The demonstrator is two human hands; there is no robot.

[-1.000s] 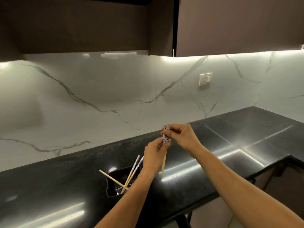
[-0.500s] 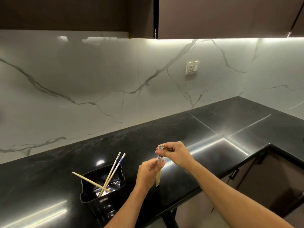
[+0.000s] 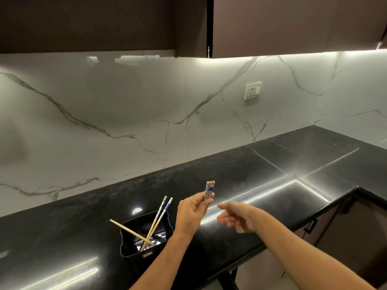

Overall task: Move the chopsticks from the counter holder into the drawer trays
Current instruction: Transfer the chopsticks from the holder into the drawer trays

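Note:
My left hand point(image 3: 191, 214) holds a small bundle of chopsticks point(image 3: 209, 190) upright above the black counter; their blue-and-white patterned tops stick out above my fingers. Just to the right, my right hand point(image 3: 236, 218) hangs with fingers apart and nothing in it, blurred by motion. A black holder point(image 3: 127, 245) stands on the counter to the left of my left hand. Three more chopsticks point(image 3: 158, 220) lean inside it, two with patterned tops and one plain wooden one pointing left. No drawer trays are in view.
The black counter point(image 3: 282, 164) runs along a white marble wall and turns a corner at the right. A wall socket point(image 3: 253, 91) sits above it. Dark upper cabinets hang overhead. Lower cabinet fronts with a black handle point(image 3: 311, 226) lie below the counter edge at right.
My right hand has let go of the bundle and dropped away to the right. My left hand alone now holds the chopsticks. The camera view has shifted too.

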